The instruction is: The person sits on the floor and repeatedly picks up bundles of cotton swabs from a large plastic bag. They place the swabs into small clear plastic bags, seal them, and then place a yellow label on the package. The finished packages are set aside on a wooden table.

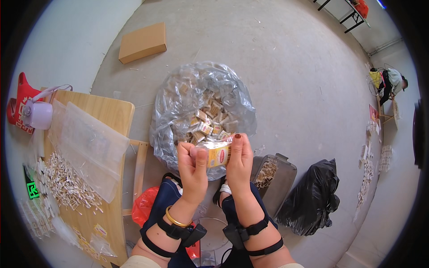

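Between both hands, over a big see-through plastic bag [172,96], is a small packet of cotton swabs [217,156] with a yellow and red label. My left hand [193,169] is closed on the packet's left end, thumb on top. My right hand [240,161] pinches its right end, thumb pointing away from me. Below and beyond them, the bag stands wide on the floor and holds many similar swab packets [205,128]. Parts of the packet lie hidden behind my fingers.
Left, a wooden table [117,109] bears loose cotton swabs [71,185], flat plastic bags [96,147] and a lilac pot [40,115]. Right, a grey bin [286,172] holds swabs beside a black plastic bag [313,201]. A cardboard box [143,42] lies farther off; another person [393,82] is far right.
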